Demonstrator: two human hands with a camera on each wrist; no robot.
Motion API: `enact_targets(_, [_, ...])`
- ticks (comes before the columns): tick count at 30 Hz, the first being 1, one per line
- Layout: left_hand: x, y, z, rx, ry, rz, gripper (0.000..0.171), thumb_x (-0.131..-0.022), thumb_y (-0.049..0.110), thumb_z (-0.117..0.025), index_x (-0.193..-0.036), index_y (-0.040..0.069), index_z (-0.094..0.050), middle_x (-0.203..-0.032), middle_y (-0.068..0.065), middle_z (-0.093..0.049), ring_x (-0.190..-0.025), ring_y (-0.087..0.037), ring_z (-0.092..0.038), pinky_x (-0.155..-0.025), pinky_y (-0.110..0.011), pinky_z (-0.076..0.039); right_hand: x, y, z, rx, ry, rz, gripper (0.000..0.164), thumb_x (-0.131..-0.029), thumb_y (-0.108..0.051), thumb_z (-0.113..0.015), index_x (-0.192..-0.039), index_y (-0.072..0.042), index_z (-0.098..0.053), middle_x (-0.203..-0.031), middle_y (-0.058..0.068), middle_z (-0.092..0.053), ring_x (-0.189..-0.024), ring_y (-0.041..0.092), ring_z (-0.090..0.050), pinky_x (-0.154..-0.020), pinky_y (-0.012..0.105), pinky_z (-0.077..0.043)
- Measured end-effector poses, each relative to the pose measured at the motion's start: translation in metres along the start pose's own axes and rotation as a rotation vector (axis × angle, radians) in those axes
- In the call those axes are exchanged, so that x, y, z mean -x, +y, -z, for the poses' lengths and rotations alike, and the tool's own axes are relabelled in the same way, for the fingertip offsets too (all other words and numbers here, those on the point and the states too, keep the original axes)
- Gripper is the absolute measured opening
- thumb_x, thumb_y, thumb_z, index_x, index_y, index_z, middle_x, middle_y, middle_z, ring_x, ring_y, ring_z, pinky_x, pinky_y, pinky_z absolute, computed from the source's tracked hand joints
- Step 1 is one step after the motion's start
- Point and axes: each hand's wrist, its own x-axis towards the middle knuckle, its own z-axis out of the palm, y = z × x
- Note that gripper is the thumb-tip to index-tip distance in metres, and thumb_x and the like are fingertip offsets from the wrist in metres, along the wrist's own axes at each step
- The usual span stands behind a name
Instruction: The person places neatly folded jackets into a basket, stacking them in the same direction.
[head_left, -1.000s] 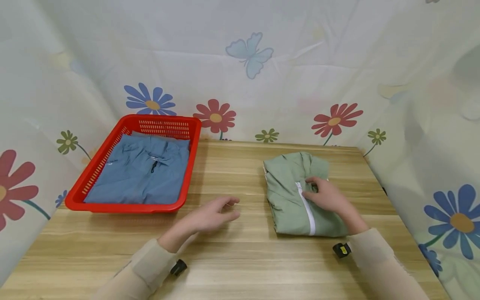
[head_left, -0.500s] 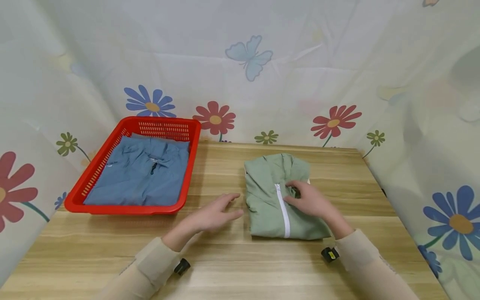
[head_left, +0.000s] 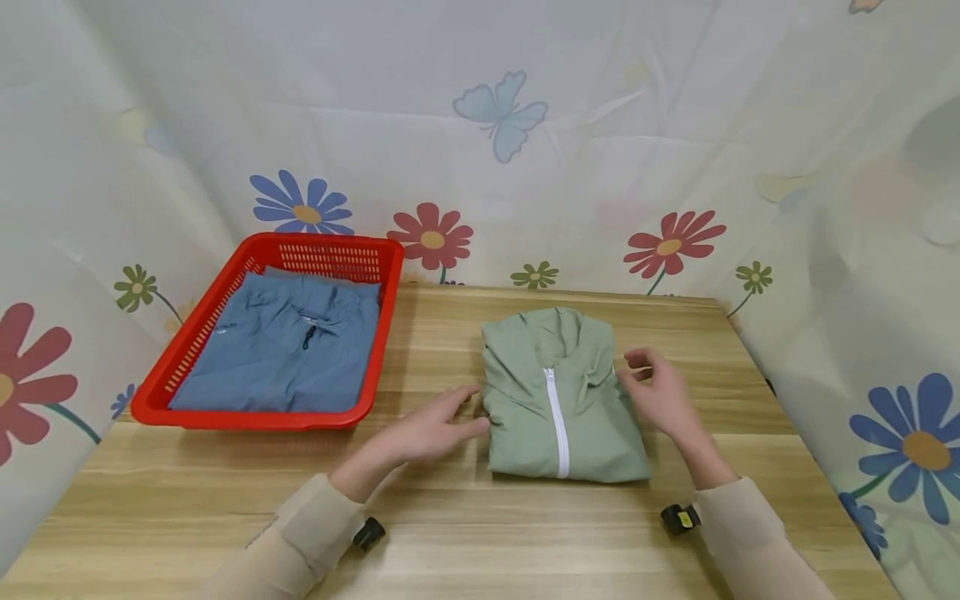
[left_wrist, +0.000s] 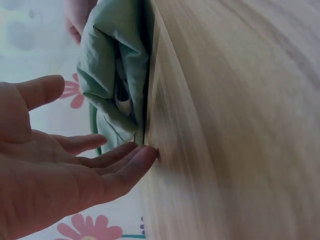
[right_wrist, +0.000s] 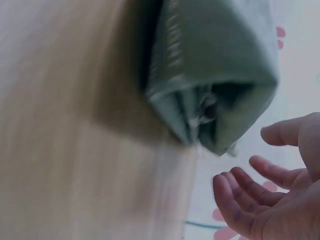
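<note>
A folded green jacket [head_left: 517, 425] with a white zipper lies flat on the wooden table, its hood at the far end. Just off its left edge is my left hand [head_left: 425, 429], thumb and fingers spread; in the left wrist view that hand [left_wrist: 55, 165] has its fingers extended near the table, holding nothing. By the jacket's right edge hovers my right hand [head_left: 663, 397], fingers loosely bent. The right wrist view has this hand [right_wrist: 280, 190] apart from the jacket's folded side [right_wrist: 220, 60], where pale lettering shows.
A red plastic basket [head_left: 255, 417] stands at the left of the table [head_left: 450, 533], with a folded blue jacket [head_left: 285, 358] inside. A flower-printed curtain [head_left: 600, 167] hangs behind and along both sides.
The green jacket has shifted left towards my left hand. My right hand has come off the jacket's top and moved to its right side. My left hand moved slightly right.
</note>
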Motion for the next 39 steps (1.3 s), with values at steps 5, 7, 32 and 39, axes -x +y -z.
enact_targets(5, [-0.003, 0.002, -0.002, 0.073, 0.023, 0.01, 0.074, -0.105, 0.036, -0.059, -0.16, -0.001, -0.027, -0.163, -0.019, -0.03, -0.15, -0.035, -0.027, -0.12, -0.05, -0.025, 0.004, 0.006, 0.003, 0.047, -0.106, -0.093, 0.041, -0.105, -0.017, -0.056, -0.133, 0.013, -0.054, -0.125, 0.035, -0.061, -0.112, 0.047, -0.061, -0.092, 0.055, -0.052])
enact_targets(7, [-0.005, 0.003, -0.002, 0.108, 0.029, 0.022, 0.075, -0.106, 0.036, -0.058, -0.162, 0.0, -0.023, -0.165, -0.019, -0.026, -0.151, -0.034, -0.025, -0.121, -0.05, -0.023, 0.006, 0.005, 0.001, 0.052, -0.171, -0.118, 0.043, -0.108, -0.018, -0.051, -0.137, 0.014, -0.052, -0.129, 0.036, -0.059, -0.117, 0.049, -0.058, -0.095, 0.057, -0.05])
enact_targets(32, [-0.027, -0.009, 0.004, 0.515, 0.191, 0.214, 0.059, -0.108, 0.025, -0.051, -0.154, -0.009, -0.034, -0.127, -0.022, -0.06, -0.102, -0.024, -0.06, -0.088, -0.04, -0.053, 0.004, 0.005, -0.023, -0.459, -0.307, -0.278, 0.048, -0.109, -0.01, -0.047, -0.149, 0.014, -0.036, -0.144, 0.033, -0.048, -0.122, 0.026, -0.055, -0.09, 0.025, -0.05])
enact_targets(39, [-0.035, -0.008, 0.002, 0.617, 0.223, 0.289, 0.058, -0.107, 0.026, -0.052, -0.154, -0.005, -0.038, -0.141, -0.021, -0.055, -0.12, -0.03, -0.057, -0.099, -0.044, -0.049, 0.002, 0.004, -0.022, -0.52, -0.335, -0.298, 0.05, -0.11, -0.008, -0.043, -0.152, 0.014, -0.029, -0.147, 0.033, -0.042, -0.121, 0.025, -0.054, -0.09, 0.026, -0.052])
